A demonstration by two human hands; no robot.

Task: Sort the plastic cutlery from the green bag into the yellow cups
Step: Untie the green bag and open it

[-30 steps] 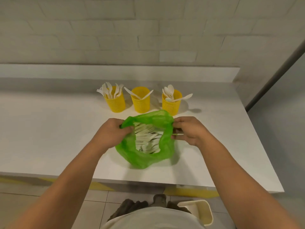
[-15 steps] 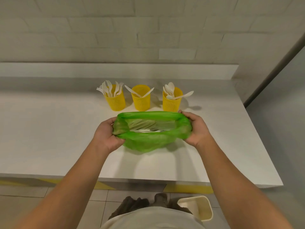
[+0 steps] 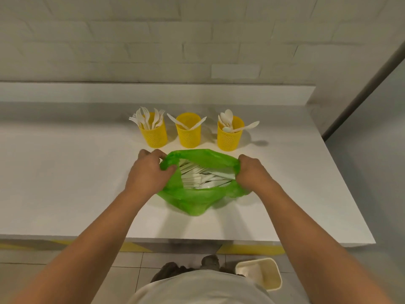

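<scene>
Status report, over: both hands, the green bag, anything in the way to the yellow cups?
Left hand and right hand grip green bag at its rim, mouth open. Cutlery inside. Nothing between bag and yellow cups.

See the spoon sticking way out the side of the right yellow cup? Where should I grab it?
Pinch the spoon by its thin neck, just behind the bowl, coming in from the right and a little above. That end hangs clear outside the right cup, while its handle runs down inside among the other spoons, so there is little room for fingers there.
</scene>
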